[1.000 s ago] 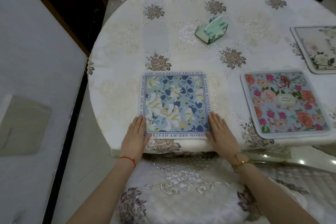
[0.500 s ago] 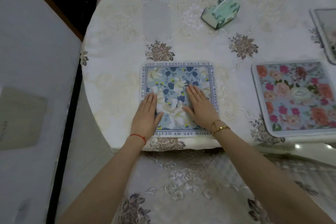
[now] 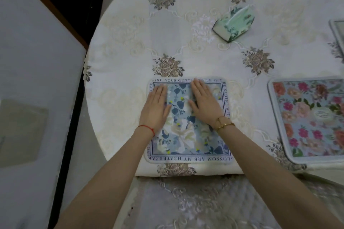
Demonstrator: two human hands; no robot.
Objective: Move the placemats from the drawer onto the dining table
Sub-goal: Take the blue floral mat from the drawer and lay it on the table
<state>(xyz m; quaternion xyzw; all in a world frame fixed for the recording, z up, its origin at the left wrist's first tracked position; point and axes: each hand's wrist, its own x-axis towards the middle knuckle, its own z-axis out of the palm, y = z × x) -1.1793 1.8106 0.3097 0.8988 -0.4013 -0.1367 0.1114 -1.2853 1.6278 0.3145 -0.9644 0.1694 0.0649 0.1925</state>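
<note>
Blue placemat (image 3: pixel 188 135) on dining table (image 3: pixel 130 42), left hand (image 3: pixel 155 108), right hand (image 3: pixel 203 103) flat, grip released.

near placemat (image 3: pixel 188 135): under my left hand (image 3: pixel 155 108) and right hand (image 3: pixel 204 104)
second placemat (image 3: pixel 312 119): to its right
tissue box (image 3: pixel 235 22): far side of table (image 3: pixel 119 46)

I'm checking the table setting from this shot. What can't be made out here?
Head view:
- Blue placemat: both hands cover parts of its print and border text.
- Pink placemat: right side cut off by the frame.
- Third mat: only a corner shows.
- Drawer: out of view.
</note>
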